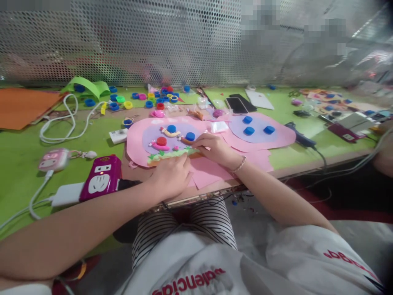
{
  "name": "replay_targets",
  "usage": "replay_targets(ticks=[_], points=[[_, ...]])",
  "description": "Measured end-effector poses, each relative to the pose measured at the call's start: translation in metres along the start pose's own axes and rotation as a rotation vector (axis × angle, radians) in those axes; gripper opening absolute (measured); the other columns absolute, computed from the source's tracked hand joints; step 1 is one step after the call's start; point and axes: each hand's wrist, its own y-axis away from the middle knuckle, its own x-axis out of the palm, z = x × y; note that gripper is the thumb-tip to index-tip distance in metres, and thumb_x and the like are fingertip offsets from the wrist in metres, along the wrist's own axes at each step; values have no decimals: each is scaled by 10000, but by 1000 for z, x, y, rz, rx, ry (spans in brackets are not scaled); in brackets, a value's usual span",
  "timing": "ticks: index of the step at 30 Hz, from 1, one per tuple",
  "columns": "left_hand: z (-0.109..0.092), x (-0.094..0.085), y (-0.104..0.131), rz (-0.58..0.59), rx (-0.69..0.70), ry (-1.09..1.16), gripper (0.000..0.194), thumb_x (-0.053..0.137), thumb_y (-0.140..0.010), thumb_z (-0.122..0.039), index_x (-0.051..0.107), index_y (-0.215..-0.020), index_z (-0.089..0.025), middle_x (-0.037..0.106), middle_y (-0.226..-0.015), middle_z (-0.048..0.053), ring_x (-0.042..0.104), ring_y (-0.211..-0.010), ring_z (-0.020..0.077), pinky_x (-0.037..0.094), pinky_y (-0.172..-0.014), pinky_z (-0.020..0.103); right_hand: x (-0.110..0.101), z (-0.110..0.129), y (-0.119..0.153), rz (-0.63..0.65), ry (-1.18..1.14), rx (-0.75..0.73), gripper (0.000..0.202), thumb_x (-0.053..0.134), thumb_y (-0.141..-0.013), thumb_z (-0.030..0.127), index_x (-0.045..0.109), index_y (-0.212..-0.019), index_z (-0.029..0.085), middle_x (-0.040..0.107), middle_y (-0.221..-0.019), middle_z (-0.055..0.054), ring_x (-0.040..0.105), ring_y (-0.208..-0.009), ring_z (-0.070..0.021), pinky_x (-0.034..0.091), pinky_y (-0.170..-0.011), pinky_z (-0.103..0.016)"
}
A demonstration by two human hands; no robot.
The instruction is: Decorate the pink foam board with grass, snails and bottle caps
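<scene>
The pink paper (135, 141) lies flat on the surface (18, 172), directly in front of the person, with a lilac oval (149, 133) on it. Taking that paper as the clock's centre, a red cap (161, 141) sits just left of the middle, a blue cap (171, 128) near 12 o'clock and a second blue cap (190, 136) near 2, each on a small worm-like piece. A leafy green strip (166, 155) runs along the 6 o'clock edge.

The left hand (172, 174) rests at 6 o'clock, its fingers bent over the paper's near edge by the strip. The right hand (213, 148) reaches in from 4 o'clock, fingertips bunched beside the second blue cap. Whether either grip has hold of anything, I cannot tell.

The step in hand looks like pressing or adjusting small decorations at that right end; the next move seems to call for light fingertip pressure while the left hand steadies the sheet.

Farther out, another pink sheet (287, 135) with three blue caps (249, 130) lies at 3 o'clock, a glue gun (302, 137) beyond it. A phone (236, 105) is toward 2, loose caps (149, 104) around 12, and a purple power strip (100, 178) at 8.
</scene>
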Motion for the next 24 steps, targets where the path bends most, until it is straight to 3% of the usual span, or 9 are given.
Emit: replay_targets(ticks=[6,10,13,17,24], points=[[2,-2,-1,29,-27,16,440,349,-911,-336,483,-1247,-87,523,-1300,158,601,-998,255,495,-782,376,-4,3,2,99,37,-44,262,445,-838,93,677,-936,166,660,-1003,-99,618,-927,-180,534,-819,-358],[2,-2,-1,33,-18,23,471,344,-914,-349,444,-1299,-97,490,-1347,153,589,-1041,256,492,-806,378,-7,3,4,104,42,5,304,421,-842,79,687,-968,157,659,-1012,-106,613,-921,-178,522,-821,-345],[3,-2,-1,40,-14,20,450,337,-916,-333,458,-1287,-109,535,-1289,149,599,-1012,249,496,-764,363,-11,8,2,161,83,18,351,414,-845,78,672,-1072,151,668,-957,-100,603,-861,-177,502,-813,-348],[3,-4,-1,37,-9,7,440,346,-911,-326,474,-1271,-107,564,-1245,148,609,-984,250,502,-734,358,-18,13,1,223,137,74,439,382,-871,86,596,-1228,224,649,-848,-58,562,-765,-157,486,-738,-321],[3,-3,-1,45,-15,-12,482,345,-913,-338,435,-1318,-91,493,-1350,163,586,-1062,258,498,-807,371,-23,2,6,218,107,12,388,412,-825,63,632,-1117,196,661,-920,-73,587,-886,-184,489,-804,-348]])
